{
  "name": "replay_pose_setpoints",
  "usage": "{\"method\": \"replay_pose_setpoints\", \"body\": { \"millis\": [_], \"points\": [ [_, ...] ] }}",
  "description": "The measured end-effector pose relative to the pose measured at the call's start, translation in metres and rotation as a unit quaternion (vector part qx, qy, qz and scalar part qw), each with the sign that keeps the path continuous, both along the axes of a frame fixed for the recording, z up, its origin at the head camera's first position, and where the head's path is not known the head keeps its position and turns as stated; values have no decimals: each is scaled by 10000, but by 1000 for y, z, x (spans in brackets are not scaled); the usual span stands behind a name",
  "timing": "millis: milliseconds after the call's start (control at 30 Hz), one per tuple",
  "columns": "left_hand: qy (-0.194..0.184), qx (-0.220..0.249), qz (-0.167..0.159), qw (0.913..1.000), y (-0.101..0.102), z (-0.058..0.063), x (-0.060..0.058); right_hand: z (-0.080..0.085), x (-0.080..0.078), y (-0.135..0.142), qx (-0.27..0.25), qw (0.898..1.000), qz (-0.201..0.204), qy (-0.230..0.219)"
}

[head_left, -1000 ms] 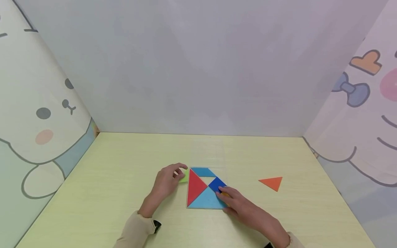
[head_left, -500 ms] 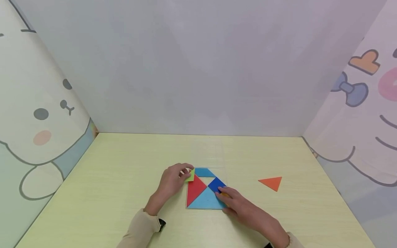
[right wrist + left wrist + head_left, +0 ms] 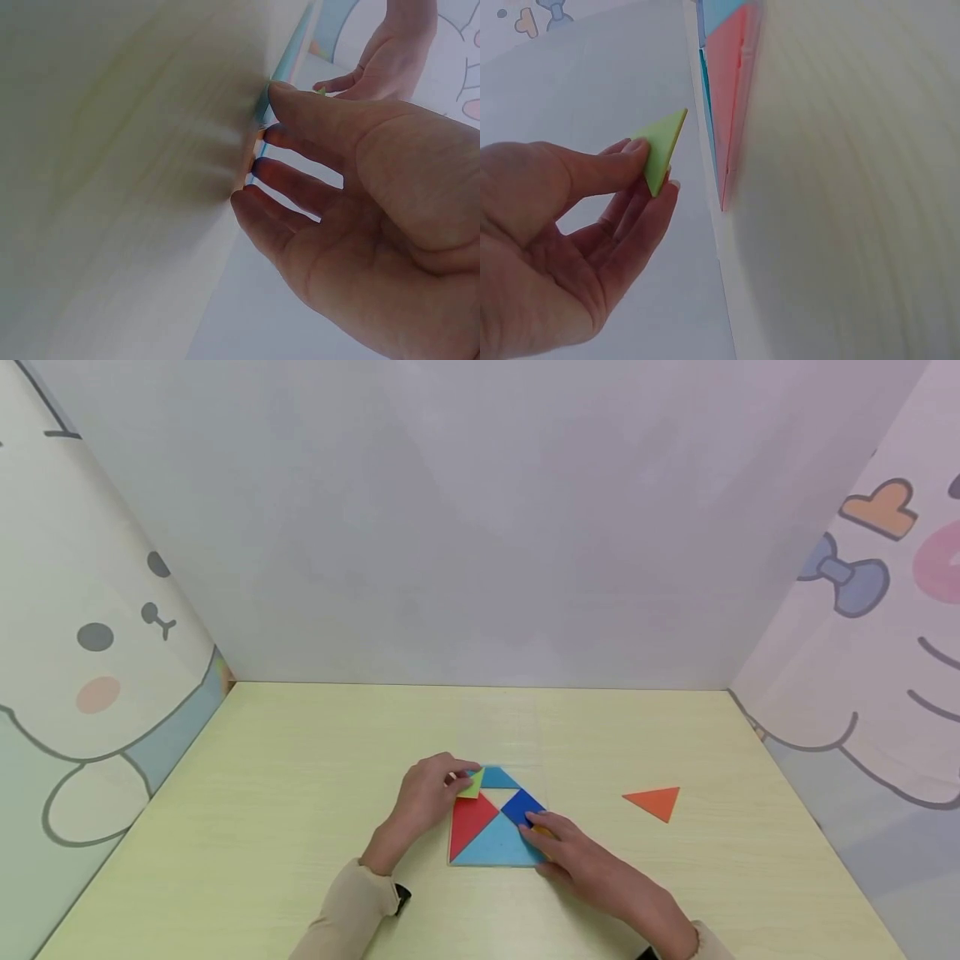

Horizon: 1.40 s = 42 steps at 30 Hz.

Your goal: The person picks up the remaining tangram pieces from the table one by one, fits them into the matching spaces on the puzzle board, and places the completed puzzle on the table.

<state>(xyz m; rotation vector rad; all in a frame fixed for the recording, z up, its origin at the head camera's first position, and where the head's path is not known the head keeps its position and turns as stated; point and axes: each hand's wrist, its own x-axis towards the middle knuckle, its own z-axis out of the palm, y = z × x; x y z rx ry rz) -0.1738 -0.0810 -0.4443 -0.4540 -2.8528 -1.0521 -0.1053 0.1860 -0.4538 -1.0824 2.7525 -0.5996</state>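
Observation:
My left hand point(image 3: 429, 793) pinches a thin yellow-green tangram piece point(image 3: 472, 787) between thumb and fingers. In the left wrist view, that green piece point(image 3: 658, 150) is held tilted, raised off the board. From the head view it overlaps the top corner of the red triangle point(image 3: 468, 827). Below and right of the red one lies a light blue triangle point(image 3: 498, 845). A blue piece point(image 3: 497, 777) runs along the top, and a dark blue square point(image 3: 516, 807) sits at the right. My right hand point(image 3: 588, 864) rests at the right edge, fingertips touching the square and a mostly hidden yellow-orange piece point(image 3: 544, 832).
An orange-red triangle point(image 3: 656, 802) lies alone on the pale wooden table point(image 3: 300, 735), right of the puzzle. Behind stands a plain grey-white wall point(image 3: 480, 527). Panels with cartoon drawings flank the table on both sides.
My left hand has carried the green piece rightward, from beside the red triangle to over its top corner and the blue top piece. The right hand has stayed in place.

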Motion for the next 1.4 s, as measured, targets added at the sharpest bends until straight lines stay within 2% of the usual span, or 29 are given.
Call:
{"method": "replay_pose_setpoints", "body": {
  "millis": [433,933,1400],
  "points": [
    [-75,126,-321,9994,8,-2,-7,-5,1,1,-207,9988,219,380],
    [-398,-2,-487,9980,22,-4,-15,-4,2,2,-198,9992,165,294],
    [-461,-107,-780,9958,30,-6,-20,-5,0,2,-232,9983,239,474]
  ]
}}
